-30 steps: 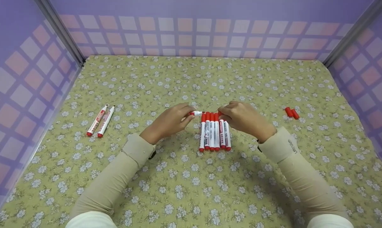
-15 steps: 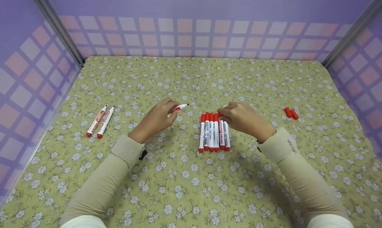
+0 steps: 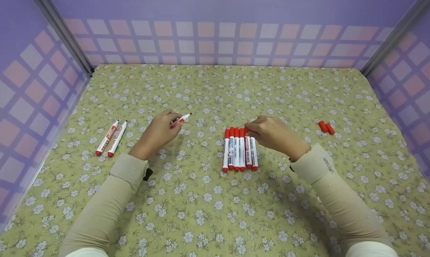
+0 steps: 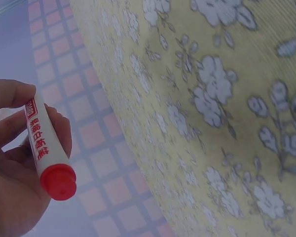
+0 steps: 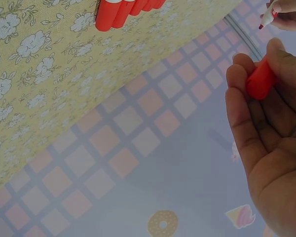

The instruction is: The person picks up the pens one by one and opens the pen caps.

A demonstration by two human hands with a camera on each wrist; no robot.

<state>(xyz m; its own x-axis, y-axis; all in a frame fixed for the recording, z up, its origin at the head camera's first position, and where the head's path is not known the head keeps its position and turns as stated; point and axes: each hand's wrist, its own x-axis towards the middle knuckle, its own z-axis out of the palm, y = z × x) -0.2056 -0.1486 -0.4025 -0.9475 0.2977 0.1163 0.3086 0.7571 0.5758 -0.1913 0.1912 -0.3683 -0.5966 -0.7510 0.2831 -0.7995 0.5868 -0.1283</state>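
My left hand [image 3: 160, 129] pinches an uncapped marker [image 4: 47, 140], white with red print and a red end. In the head view its bare tip points up and to the right. My right hand [image 3: 273, 132] grips a loose red marker cap [image 5: 260, 81] between thumb and fingers, above the top of a row of markers. That row of several capped markers [image 3: 236, 153] lies side by side on the cloth, red caps away from me; the hand hides the caps at its right end.
Two uncapped markers, a left one [image 3: 107, 138] and a right one [image 3: 117, 139], lie at the left. Two loose red caps [image 3: 323, 126] lie at the right. A flowered cloth [image 3: 200, 214] covers the table, and purple checked panels [image 3: 215, 39] enclose it.
My left hand has drawn back to the left with the uncapped marker, away from the row and the right hand. The right hand has stayed nearly still with the cap.
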